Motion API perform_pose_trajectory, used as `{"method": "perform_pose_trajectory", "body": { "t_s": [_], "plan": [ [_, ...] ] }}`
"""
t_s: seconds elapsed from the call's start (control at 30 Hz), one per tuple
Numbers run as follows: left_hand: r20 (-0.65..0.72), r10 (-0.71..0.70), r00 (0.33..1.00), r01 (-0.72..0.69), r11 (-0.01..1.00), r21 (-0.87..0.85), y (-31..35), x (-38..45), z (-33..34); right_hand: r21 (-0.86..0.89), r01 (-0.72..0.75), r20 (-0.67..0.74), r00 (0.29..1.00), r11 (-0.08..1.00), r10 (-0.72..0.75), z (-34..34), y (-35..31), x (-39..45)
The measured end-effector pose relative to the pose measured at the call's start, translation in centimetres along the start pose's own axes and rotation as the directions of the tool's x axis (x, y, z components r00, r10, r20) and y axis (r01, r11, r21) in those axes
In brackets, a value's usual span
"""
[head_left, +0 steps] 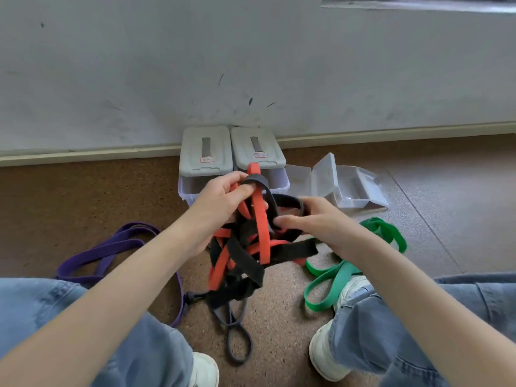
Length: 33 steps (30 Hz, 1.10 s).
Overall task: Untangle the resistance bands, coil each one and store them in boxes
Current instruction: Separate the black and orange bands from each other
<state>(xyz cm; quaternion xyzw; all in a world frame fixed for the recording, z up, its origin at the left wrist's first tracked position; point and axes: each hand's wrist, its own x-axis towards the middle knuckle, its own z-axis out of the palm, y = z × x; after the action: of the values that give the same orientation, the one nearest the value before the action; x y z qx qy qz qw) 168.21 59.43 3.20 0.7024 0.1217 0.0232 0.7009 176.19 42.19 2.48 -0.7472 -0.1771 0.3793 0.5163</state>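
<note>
A tangle of a red band (262, 219) and a black band (243, 258) hangs in the air in front of me. My left hand (220, 202) grips the top of the tangle, fingers curled round red and black loops. My right hand (310, 219) pinches a black loop on the tangle's right side. A grey tube band (237, 339) trails from the tangle down to the floor. A purple band (111, 247) lies loose on the floor at the left. A green band (349, 269) lies on the floor at the right, partly under my right arm.
Two lidded grey boxes (206, 152) (257, 148) stand against the wall behind the tangle. A clear plastic box (349, 185) lies open to their right. My knees in jeans and white shoes (326, 356) frame the cork floor below.
</note>
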Motion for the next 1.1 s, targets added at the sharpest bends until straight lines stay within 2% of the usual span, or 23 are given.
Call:
{"method": "perform_pose_trajectory", "body": {
  "t_s": [0.07,0.1,0.17,0.2,0.23,0.3,0.37,0.43,0.47,0.5,0.53,0.57,0.6,0.63,0.67,0.7,0.77,0.83,0.9,0.93,1.03,1.1],
  "plan": [
    [-0.126,-0.002,0.992,0.01,0.998,0.063,0.2,0.3,-0.7,0.04,0.024,-0.139,0.99,0.999,-0.018,-0.7,0.2,0.5],
    [-0.203,-0.012,0.979,0.033,0.994,0.1,0.1,0.5,-1.2,0.052,0.041,-0.269,0.963,0.998,-0.025,-1.2,0.2,0.7],
    [-0.322,-0.063,0.945,0.115,0.983,0.146,-0.2,0.7,-2.2,0.096,0.116,-0.545,0.837,0.989,-0.046,-2.5,0.4,0.8],
    [-0.352,-0.11,0.93,0.165,0.978,0.131,-0.4,0.8,-2.5,0.104,0.142,-0.602,0.797,0.984,-0.051,-3.0,0.5,0.8],
    [-0.352,-0.165,0.921,0.208,0.974,0.089,-0.5,0.8,-2.7,0.063,0.128,-0.588,0.806,0.99,-0.067,-3.2,0.6,0.8],
    [-0.28,-0.246,0.928,0.257,0.966,0.002,-0.3,0.6,-2.4,-0.169,0.011,-0.396,0.915,0.986,-0.079,-2.9,0.7,0.7],
    [-0.193,-0.263,0.945,0.261,0.965,-0.035,0.3,0.4,-1.7,-0.427,-0.1,-0.221,0.975,0.899,0.004,-2.1,0.9,0.7],
    [-0.139,-0.241,0.961,0.238,0.971,-0.037,1.0,0.2,-1.3,-0.661,-0.141,-0.208,0.978,0.737,0.001,-1.4,1.3,0.8],
    [-0.127,-0.228,0.965,0.225,0.974,-0.038,1.3,0.1,-1.1,-0.708,-0.13,-0.238,0.969,0.694,-0.061,-1.2,1.2,0.8],
    [-0.12,-0.214,0.969,0.211,0.977,-0.044,1.6,0.0,-1.0,-0.69,-0.091,-0.255,0.959,0.718,-0.124,-1.0,0.9,0.5],
    [-0.109,-0.203,0.973,0.197,0.978,-0.06,1.9,0.0,-0.9,-0.593,-0.012,-0.237,0.958,0.805,-0.161,-0.9,0.4,0.3],
    [-0.093,-0.196,0.976,0.188,0.978,-0.09,2.1,-0.1,-0.8,-0.42,0.085,-0.166,0.972,0.904,-0.169,-0.7,-0.2,-0.1],
    [-0.07,-0.191,0.979,0.181,0.975,-0.129,2.3,-0.2,-0.6,-0.218,0.145,-0.036,0.987,0.965,-0.157,-0.4,-0.9,-0.5],
    [-0.042,-0.186,0.982,0.176,0.97,-0.17,2.4,-0.3,-0.4,-0.092,0.178,0.097,0.981,0.98,-0.169,0.1,-1.2,-0.8],
    [-0.011,-0.181,0.983,0.175,0.963,-0.204,2.5,-0.4,-0.3,-0.076,0.217,0.183,0.963,0.973,-0.2,0.6,-1.3,-1.1],
    [0.018,-0.181,0.983,0.18,0.957,-0.227,2.5,-0.5,-0.2,-0.146,0.248,0.196,0.956,0.958,-0.218,1.2,-1.2,-1.0],
    [0.037,-0.196,0.98,0.2,0.957,-0.212,2.5,-0.7,-0.6,-0.266,0.283,0.019,0.957,0.922,-0.289,1.4,-0.7,-0.5],
    [-0.032,-0.221,0.975,0.217,0.972,-0.095,2.2,-0.4,-1.8,-0.07,0.198,-0.19,0.96,0.978,-0.208,0.6,-0.6,-0.3],
    [-0.154,-0.252,0.955,0.258,0.966,0.019,1.7,0.1,-3.3,0.191,0.152,-0.363,0.929,0.97,-0.075,-0.9,-0.8,-0.3],
    [-0.198,-0.28,0.939,0.293,0.955,0.037,1.4,0.2,-3.9,0.236,0.164,-0.42,0.906,0.958,-0.052,-1.6,-1.0,-0.3],
    [-0.187,-0.367,0.911,0.387,0.918,0.087,0.6,0.3,-4.3,0.155,0.199,-0.479,0.872,0.968,-0.103,-2.3,-1.1,-0.2],
    [-0.12,-0.391,0.913,0.406,0.901,0.15,0.4,0.2,-3.7,-0.027,0.179,-0.498,0.851,0.984,-0.168,-2.1,-0.8,0.1]
  ]
}}
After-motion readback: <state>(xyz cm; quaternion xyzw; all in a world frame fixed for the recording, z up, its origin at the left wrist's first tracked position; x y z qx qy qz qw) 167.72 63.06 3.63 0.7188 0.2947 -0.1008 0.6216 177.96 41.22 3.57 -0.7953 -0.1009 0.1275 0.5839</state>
